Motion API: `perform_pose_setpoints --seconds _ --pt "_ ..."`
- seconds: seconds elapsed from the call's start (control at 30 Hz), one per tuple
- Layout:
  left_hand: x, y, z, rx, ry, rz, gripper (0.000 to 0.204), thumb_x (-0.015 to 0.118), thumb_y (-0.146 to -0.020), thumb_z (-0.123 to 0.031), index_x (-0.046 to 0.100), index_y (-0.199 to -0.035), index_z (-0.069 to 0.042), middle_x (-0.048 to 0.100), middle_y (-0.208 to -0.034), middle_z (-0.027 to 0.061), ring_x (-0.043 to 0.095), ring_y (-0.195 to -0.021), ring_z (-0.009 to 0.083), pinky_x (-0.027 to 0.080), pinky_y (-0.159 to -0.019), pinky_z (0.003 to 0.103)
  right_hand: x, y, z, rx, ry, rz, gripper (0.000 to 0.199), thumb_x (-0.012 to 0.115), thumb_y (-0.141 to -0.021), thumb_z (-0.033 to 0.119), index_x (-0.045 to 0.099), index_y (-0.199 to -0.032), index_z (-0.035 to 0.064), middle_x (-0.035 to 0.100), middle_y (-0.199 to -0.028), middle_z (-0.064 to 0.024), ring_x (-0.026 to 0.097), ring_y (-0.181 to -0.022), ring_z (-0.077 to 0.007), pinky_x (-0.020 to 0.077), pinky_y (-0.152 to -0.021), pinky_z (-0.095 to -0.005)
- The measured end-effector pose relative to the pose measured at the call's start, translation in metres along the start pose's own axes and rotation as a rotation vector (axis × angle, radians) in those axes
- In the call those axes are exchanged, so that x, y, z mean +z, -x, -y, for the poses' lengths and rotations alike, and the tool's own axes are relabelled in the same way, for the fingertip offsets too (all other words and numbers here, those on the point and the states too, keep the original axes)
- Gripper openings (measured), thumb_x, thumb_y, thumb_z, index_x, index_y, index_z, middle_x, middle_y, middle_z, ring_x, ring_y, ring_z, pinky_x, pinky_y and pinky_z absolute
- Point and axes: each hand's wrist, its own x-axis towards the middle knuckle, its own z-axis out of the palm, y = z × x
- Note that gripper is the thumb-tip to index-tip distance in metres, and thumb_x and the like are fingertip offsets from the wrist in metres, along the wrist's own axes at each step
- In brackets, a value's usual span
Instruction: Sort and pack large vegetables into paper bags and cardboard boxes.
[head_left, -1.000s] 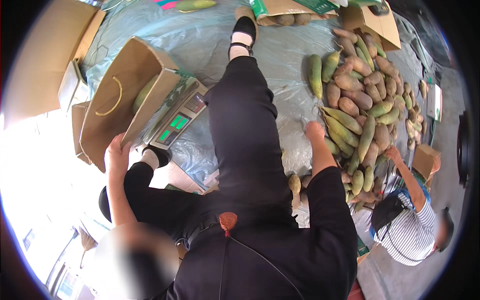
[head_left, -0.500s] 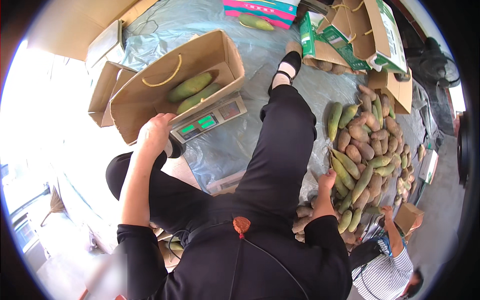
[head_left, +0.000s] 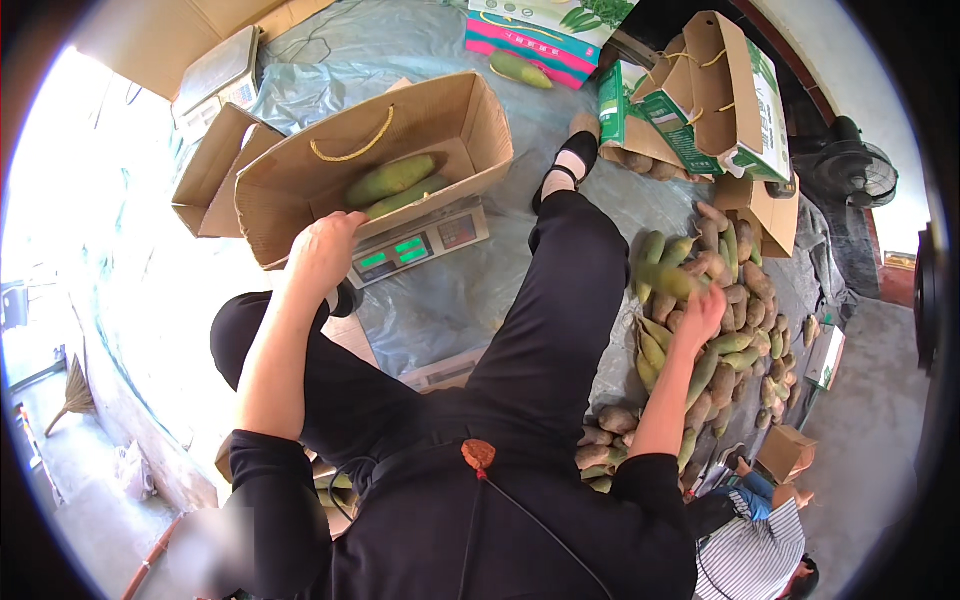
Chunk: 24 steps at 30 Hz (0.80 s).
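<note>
An open cardboard carton [head_left: 300,185] with a yellow rope handle sits on a digital scale [head_left: 418,247] at the left. Two long green radishes [head_left: 392,177] lie inside it. My left hand [head_left: 326,245] grips the carton's near edge, fingers curled over the rim. At the right, my right hand [head_left: 703,318] is closed around a green radish [head_left: 662,280], blurred by motion, just above a heap. That heap mixes green radishes [head_left: 703,378] with brown tubers [head_left: 737,300].
White-green cartons [head_left: 690,130] stand at the far right near a fan [head_left: 862,172]. A pink-blue carton [head_left: 535,45] and a single radish [head_left: 520,69] are at the back. Another scale [head_left: 217,75] is at the far left. A person in stripes [head_left: 752,550] sits lower right.
My right hand has moved forward from the heap's near edge and now holds a green radish. My left hand stays on the carton's rim. The whole view has shifted slightly.
</note>
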Motion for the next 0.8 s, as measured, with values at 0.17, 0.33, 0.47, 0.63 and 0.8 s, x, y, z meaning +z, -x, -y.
perform_pose_setpoints --seconds 0.17,0.33,0.47,0.63,0.8 --pt "-0.003 0.002 0.002 -0.03 -0.007 -0.001 0.027 0.054 -0.08 -0.003 0.061 -0.106 -0.005 0.062 -0.093 0.0161 0.06 -0.09 0.0335 0.049 -0.078 0.041 0.073 -0.025 0.174 -0.159 -0.465 0.134 0.033 0.059 -0.082 -0.002 0.05 -0.114 0.0009 0.055 -0.091 -0.0042 0.049 -0.073 -0.0086 0.0414 -0.057 -0.0219" --pt "-0.004 0.006 0.006 -0.072 0.052 0.001 0.031 0.06 -0.077 -0.004 0.06 -0.108 -0.006 0.062 -0.097 0.0158 0.058 -0.093 0.0344 0.046 -0.082 0.041 0.123 -0.002 0.285 -0.284 -0.811 0.454 0.029 0.057 -0.085 -0.002 0.051 -0.113 0.0014 0.057 -0.087 -0.005 0.049 -0.071 -0.0101 0.0405 -0.061 -0.0229" --pt "-0.007 0.004 0.004 -0.015 0.004 0.006 0.027 0.057 -0.08 -0.006 0.06 -0.107 -0.005 0.062 -0.096 0.0159 0.06 -0.092 0.0338 0.048 -0.079 0.041 0.189 0.034 0.315 -0.221 -0.98 0.636 0.03 0.061 -0.081 -0.001 0.053 -0.109 0.0034 0.056 -0.083 -0.0052 0.056 -0.07 -0.013 0.0504 -0.061 -0.0267" --pt "-0.003 -0.001 0.011 -0.019 0.003 0.04 0.028 0.056 -0.079 -0.004 0.06 -0.107 -0.004 0.062 -0.099 0.0197 0.058 -0.095 0.0367 0.046 -0.083 0.044 0.263 0.111 0.323 0.156 -0.877 0.885 0.03 0.06 -0.074 -0.001 0.051 -0.103 -0.0004 0.055 -0.08 -0.0083 0.057 -0.061 -0.0141 0.0497 -0.057 -0.026" --pt "-0.008 -0.007 -0.003 -0.008 0.066 0.034 0.026 0.056 -0.077 -0.004 0.058 -0.102 0.001 0.059 -0.092 0.0257 0.054 -0.092 0.0427 0.043 -0.078 0.047 0.282 0.109 0.258 -0.436 -0.31 0.741 0.02 0.061 -0.076 0.002 0.059 -0.095 -0.0006 0.06 -0.075 -0.0081 0.06 -0.066 -0.015 0.0493 -0.062 -0.03"
